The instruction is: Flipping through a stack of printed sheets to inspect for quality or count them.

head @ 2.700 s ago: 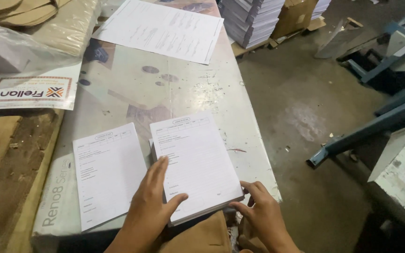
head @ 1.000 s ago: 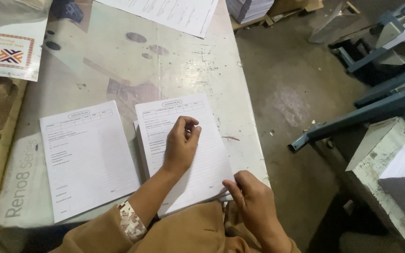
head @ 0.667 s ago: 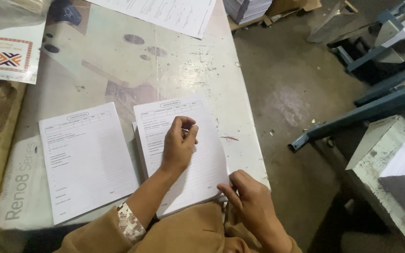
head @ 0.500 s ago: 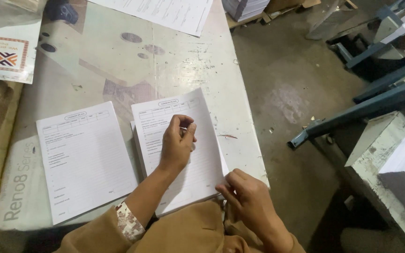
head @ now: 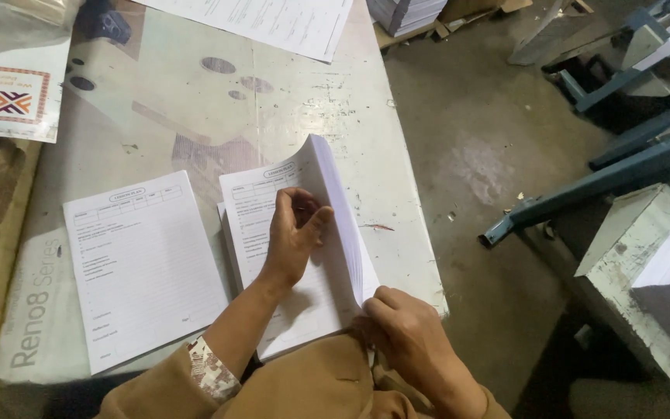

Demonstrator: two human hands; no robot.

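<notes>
From the head view I look down on a worn pale tabletop (head: 288, 116). My left hand (head: 292, 233) rests on a stack of printed forms (head: 273, 209) lying near the tabletop's near right edge; its fingers are curled and pinch together on the top sheets, whose right side is lifted and bowed upward in a curve. My right hand (head: 405, 334) sits at the stack's near right corner, at the edge of the tabletop, fingers closed on that corner of the paper.

Just left of the stack, apart from it by a narrow gap, a second pile of the same printed forms (head: 141, 271) lies flat. At the far edge a larger printed sheet (head: 273, 19) lies across the tabletop. At the far left is a clear plastic-wrapped package with an orange-patterned label (head: 9, 97).

To the right, off the tabletop, I see a stained concrete floor (head: 467, 155) and blue metal frame parts (head: 583, 186). Another stack of paper (head: 409, 12) sits far beyond.
</notes>
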